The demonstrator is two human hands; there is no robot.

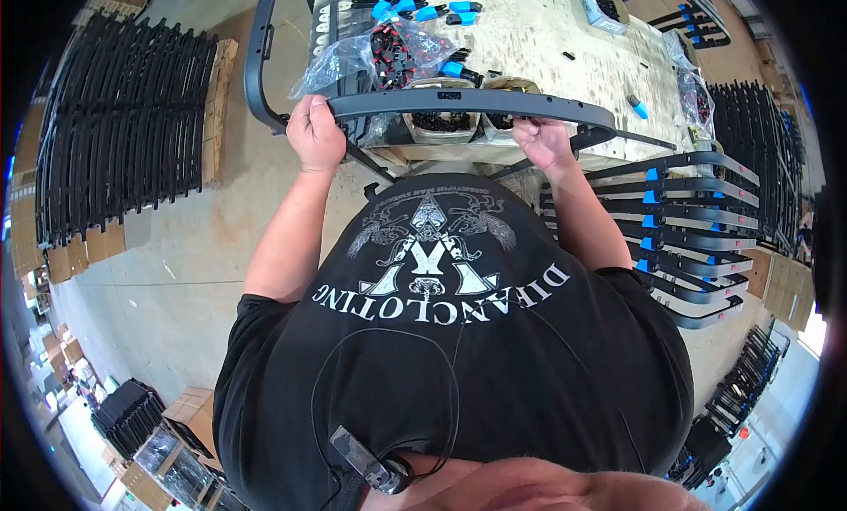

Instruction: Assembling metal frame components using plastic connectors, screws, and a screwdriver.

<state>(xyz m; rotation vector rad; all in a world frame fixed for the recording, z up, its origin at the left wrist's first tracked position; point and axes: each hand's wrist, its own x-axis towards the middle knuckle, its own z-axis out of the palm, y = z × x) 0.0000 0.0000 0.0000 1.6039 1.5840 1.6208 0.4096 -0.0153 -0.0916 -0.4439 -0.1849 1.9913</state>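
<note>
A black metal frame [406, 102] with rounded corners and small holes is held up in front of me at the near edge of the worktable [547, 52]. My left hand [316, 139] is closed round it near its left corner. At the right part of the same bar, my right hand [544, 143] has its fingers curled against the underside; the fingertips are partly hidden. Behind the bar, boxes of small black parts [441, 123] stand at the table's edge. A clear plastic bag [348, 63] lies beyond, with black and red pieces [394, 57] in it.
Blue-and-black pieces [428, 14] are scattered on the tabletop, with a white box [605, 8] farther back. Several similar frames [679, 216] are stacked at my right. Black bars [123, 127] stand on a pallet at the left, and more bars [750, 132] at the far right.
</note>
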